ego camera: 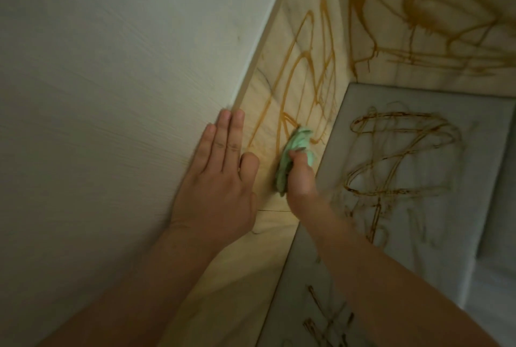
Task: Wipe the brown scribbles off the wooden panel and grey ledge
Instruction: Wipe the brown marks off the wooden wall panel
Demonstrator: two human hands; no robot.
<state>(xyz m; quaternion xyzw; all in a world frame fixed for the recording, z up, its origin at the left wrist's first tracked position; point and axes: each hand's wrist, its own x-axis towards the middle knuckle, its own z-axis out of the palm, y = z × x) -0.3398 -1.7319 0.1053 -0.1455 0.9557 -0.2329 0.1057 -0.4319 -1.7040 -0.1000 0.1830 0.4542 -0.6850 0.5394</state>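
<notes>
Two bare forearms rise from the bottom of the frame. At centre left, the left hand (220, 179) lies flat on the white wall (111, 67), fingers straight and close together, its fingertips at the edge of the wooden panel (259, 240). Just to its right, the right hand (300, 176) curls round a crumpled green cloth (293, 148) and presses it against the panel at mid frame, on the lower ends of the brown scribbles (312, 61) that climb above it. Right of the panel, the grey ledge (405, 98) carries darker looping lines (391, 151). Farthest off, at upper right, a back panel (474, 73) bears more scrawl with drips.
</notes>
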